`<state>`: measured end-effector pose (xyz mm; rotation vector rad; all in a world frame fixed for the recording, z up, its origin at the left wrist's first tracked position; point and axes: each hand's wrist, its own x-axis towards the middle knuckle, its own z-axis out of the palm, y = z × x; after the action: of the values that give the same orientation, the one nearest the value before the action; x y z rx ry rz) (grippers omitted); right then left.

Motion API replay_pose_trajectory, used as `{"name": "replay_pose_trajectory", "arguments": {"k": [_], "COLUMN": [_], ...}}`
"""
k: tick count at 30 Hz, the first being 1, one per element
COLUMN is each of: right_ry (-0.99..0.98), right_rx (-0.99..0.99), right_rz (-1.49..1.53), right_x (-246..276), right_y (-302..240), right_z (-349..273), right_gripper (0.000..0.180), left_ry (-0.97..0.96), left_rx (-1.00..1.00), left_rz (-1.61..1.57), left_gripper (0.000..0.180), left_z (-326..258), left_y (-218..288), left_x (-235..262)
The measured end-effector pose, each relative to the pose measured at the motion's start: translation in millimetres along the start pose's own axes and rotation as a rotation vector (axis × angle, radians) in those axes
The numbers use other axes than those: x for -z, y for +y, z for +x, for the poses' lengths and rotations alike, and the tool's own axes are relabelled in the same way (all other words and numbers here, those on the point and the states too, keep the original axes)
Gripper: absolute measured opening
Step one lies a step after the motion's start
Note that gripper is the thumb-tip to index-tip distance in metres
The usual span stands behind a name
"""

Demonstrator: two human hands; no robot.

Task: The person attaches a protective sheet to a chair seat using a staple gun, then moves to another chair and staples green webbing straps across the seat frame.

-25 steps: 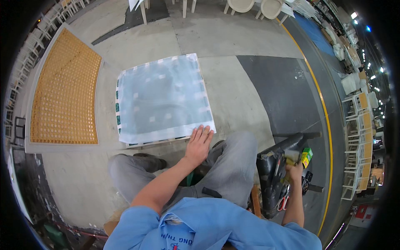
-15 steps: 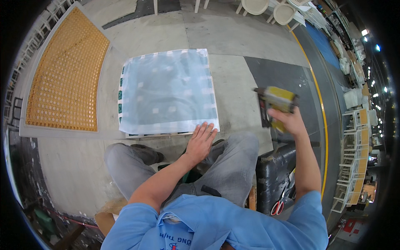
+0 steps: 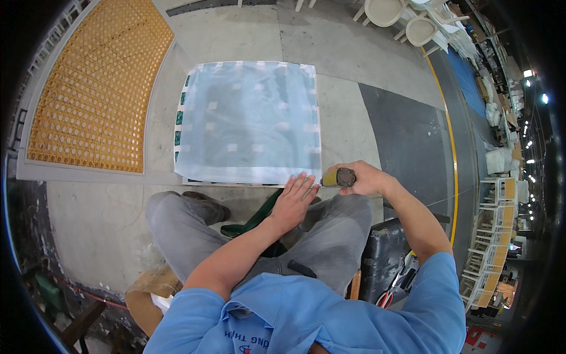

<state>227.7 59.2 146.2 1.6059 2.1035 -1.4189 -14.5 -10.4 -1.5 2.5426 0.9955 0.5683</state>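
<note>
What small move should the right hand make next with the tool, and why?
Probably lower the yellow-and-black hand tool onto the near edge of the pale plastic-covered square panel: the right hand holds it beside that edge, where the left hand presses flat.

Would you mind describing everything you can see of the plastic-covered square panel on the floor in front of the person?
The square panel lies flat on the concrete floor, wrapped in a cloudy, bluish translucent film with pale patches showing through. Dark green marks run along its left edge. Its near edge sits just ahead of the person's knees; the left hand rests fingertips on that edge, and the right hand holds a yellow-and-dark tool at its near right corner. A woven cane panel lies beside it.
</note>
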Motion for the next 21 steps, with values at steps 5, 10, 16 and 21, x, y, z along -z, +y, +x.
{"name": "replay_pose_trajectory", "arguments": {"k": [5,10,16,21], "right_ry": [-0.021,0.022,0.103,0.108], "right_rx": [-0.034,-0.062,-0.014,-0.035], "right_rz": [-0.039,-0.061,0.021,0.008], "right_x": [-1,-3,22,22], "right_y": [-9,-6,-7,-3], "right_z": [5,5,16,27], "right_gripper": [0.064,0.065,0.060,0.060], "left_ry": [-0.010,-0.016,0.024,0.009], "left_rx": [0.011,0.014,0.004,0.003], "left_rz": [-0.020,-0.018,-0.013,0.013], "left_gripper": [0.060,0.060,0.059,0.058], "left_z": [0,0,-2,0], "left_y": [-1,-2,-4,-1], "left_x": [1,0,-4,-2]}}
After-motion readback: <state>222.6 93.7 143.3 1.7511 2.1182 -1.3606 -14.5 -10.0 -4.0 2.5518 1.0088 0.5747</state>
